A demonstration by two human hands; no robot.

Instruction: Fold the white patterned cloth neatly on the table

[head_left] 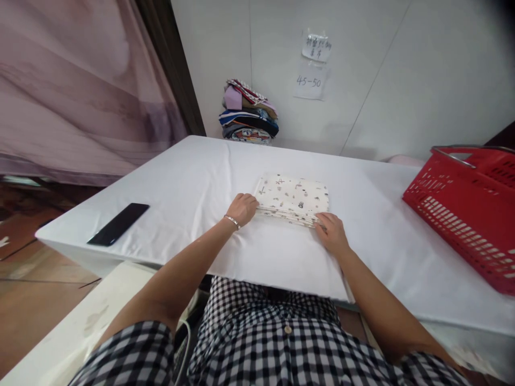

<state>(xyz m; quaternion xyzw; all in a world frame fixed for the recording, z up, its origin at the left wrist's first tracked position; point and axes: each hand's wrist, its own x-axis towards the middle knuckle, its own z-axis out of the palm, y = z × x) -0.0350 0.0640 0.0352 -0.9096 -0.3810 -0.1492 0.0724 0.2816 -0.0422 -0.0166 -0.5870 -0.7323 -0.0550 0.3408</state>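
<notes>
A cream cloth [292,194] with small scattered prints lies folded in a flat, layered rectangle on the white-covered table [193,182]. Its stacked folds show along the near edge. At the near left corner, my left hand [243,209], with a bracelet on the wrist, is closed on the cloth, fingers bent together. My right hand [331,231] grips the near right corner, the thumb below and the fingers over the edge. The fingertips of both hands are partly hidden.
A black phone-like slab [119,224] lies at the table's left. To the right stands a red plastic basket [466,209] with a metal handle. Behind the table rises a pile of folded fabrics [249,115]; paper signs [310,80] hang on the wall. A pinkish curtain [80,86] hangs left.
</notes>
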